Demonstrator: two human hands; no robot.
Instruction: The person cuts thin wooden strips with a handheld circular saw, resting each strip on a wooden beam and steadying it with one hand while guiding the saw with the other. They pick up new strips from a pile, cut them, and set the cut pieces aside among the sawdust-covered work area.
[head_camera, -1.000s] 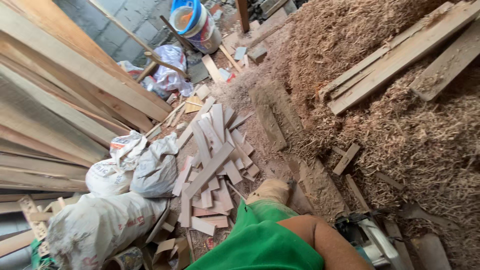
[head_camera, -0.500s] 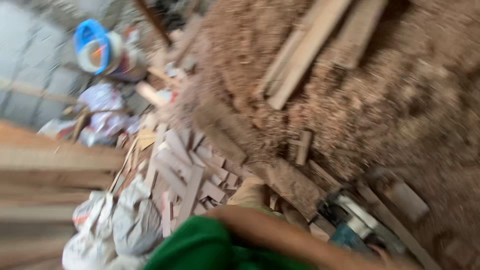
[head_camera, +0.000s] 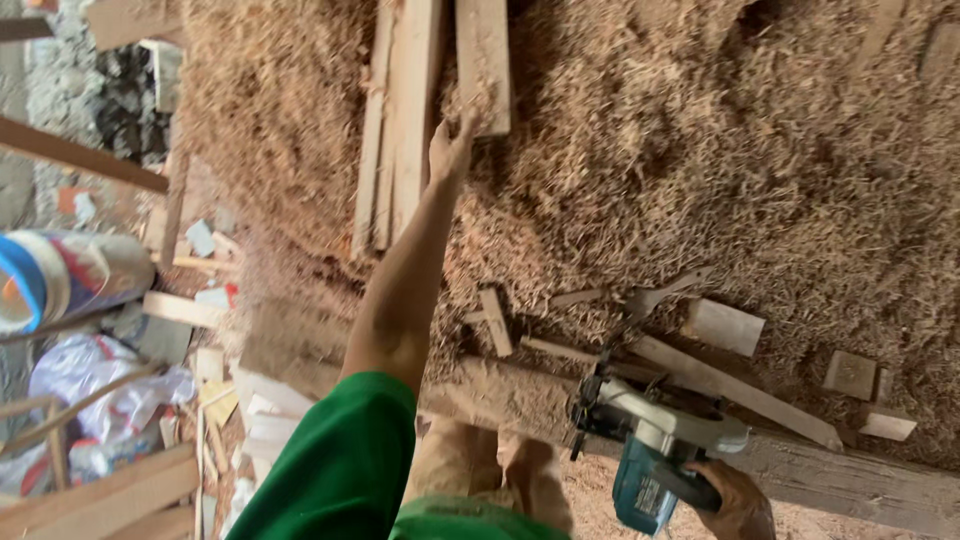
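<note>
A short plank (head_camera: 483, 60) lies on the heap of wood shavings (head_camera: 760, 170), running up to the top edge of the view, beside a few longer planks (head_camera: 395, 120) just to its left. The left hand (head_camera: 450, 150) reaches its near end: the fingertips touch the plank's lower corner, the fingers only loosely bent, so the hand is on the wood but not clenched round it. The left arm is stretched out almost straight from a green sleeve (head_camera: 340, 470) at the bottom of the view, bare forearm rising across the shavings. Well apart from the plank, near the bottom right, the right hand (head_camera: 735, 500) is clenched on the handle of a teal circular saw (head_camera: 650, 450), which rests against a heavy beam (head_camera: 800, 465) lying across the foot of the heap. Small offcuts (head_camera: 725, 325) lie scattered on the shavings just above the beam. At the left edge sit a blue-and-white bucket (head_camera: 60, 275) on its side and some plastic bags (head_camera: 100, 375).
</note>
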